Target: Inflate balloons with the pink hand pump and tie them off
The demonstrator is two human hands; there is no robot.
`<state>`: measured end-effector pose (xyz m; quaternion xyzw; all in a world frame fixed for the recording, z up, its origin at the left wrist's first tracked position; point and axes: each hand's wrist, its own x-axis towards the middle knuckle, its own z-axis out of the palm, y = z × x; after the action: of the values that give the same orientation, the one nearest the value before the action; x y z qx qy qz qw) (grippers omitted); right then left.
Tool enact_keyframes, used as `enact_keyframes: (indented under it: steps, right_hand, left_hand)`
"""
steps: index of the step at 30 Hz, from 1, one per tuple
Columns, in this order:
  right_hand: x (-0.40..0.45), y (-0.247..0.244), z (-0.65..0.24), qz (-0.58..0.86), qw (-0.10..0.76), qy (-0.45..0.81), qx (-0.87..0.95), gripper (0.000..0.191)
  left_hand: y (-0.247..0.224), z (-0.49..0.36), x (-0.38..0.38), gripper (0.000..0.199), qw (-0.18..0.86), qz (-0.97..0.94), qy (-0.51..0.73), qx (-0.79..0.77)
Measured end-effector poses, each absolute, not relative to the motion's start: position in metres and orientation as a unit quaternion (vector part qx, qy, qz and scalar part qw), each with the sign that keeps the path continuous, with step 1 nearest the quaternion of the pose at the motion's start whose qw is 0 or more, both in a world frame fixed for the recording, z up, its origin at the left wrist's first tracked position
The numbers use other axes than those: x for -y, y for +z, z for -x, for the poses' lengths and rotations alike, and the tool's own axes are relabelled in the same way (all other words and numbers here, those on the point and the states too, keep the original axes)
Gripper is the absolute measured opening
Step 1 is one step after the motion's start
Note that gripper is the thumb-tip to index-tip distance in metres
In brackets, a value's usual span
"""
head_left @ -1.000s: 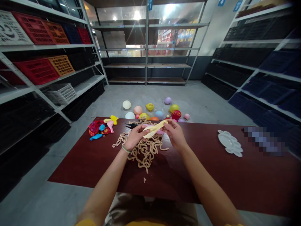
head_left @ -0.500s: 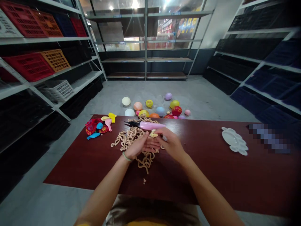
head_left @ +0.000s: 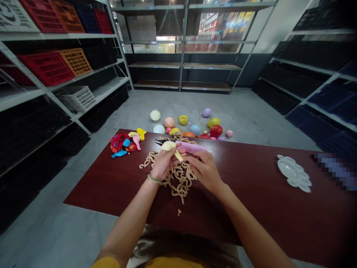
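A pale yellow balloon [head_left: 169, 146], limp and partly bunched up, is pinched in my left hand [head_left: 162, 163], with its neck pointing down to the right. My right hand [head_left: 205, 167] is bent beside that neck; its fingertips come close together, and whether they grip anything is too small to tell. Behind both hands lies a pink pump [head_left: 192, 147] with a black end, partly covered. Beneath and around them spreads a heap of tan twisted cords [head_left: 181, 182] on the dark red table [head_left: 117, 186].
Deflated balloons [head_left: 119, 142] lie at the table's left, a white palette [head_left: 294, 173] and a blurred item at its right. Inflated balloons [head_left: 216, 131] rest on the floor beyond. Shelves with crates [head_left: 46, 69] stand around.
The pale yellow balloon, small and crumpled between my hands before, now shows larger in my left hand, which has closed on it. The view has shifted, so the table appears further right.
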<state>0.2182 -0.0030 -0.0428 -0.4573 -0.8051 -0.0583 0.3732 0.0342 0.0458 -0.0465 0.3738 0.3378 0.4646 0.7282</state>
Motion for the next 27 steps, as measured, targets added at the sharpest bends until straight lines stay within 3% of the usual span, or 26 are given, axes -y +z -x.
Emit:
enact_keyframes:
  steps: [3,7,10,15,22,27]
  right_hand:
    - [-0.016,-0.04,-0.226,0.494,0.356,-0.035,0.792,0.034]
    - [-0.049,-0.048,-0.229,0.543,0.177,-0.053,0.819,0.046]
    - [-0.062,-0.057,-0.225,0.545,0.114,-0.063,0.828,0.052]
    - [-0.057,-0.053,-0.229,0.532,0.1,-0.078,0.837,0.051]
    - [-0.002,-0.045,-0.254,0.532,0.236,-0.074,0.81,0.054]
    - [0.027,-0.062,-0.255,0.49,0.245,-0.092,0.832,0.05]
  left_hand:
    - [-0.049,-0.026,-0.058,0.044,0.676,-0.325,0.535,-0.388]
    - [-0.049,-0.013,-0.07,0.04,0.648,-0.276,0.589,-0.397]
    - [-0.049,-0.007,-0.073,0.049,0.661,-0.255,0.605,-0.363]
    - [-0.053,-0.003,-0.079,0.056,0.612,-0.218,0.686,-0.328]
    - [-0.052,-0.001,-0.085,0.05,0.522,-0.137,0.772,-0.337]
    - [-0.055,-0.006,-0.083,0.05,0.528,-0.143,0.763,-0.343]
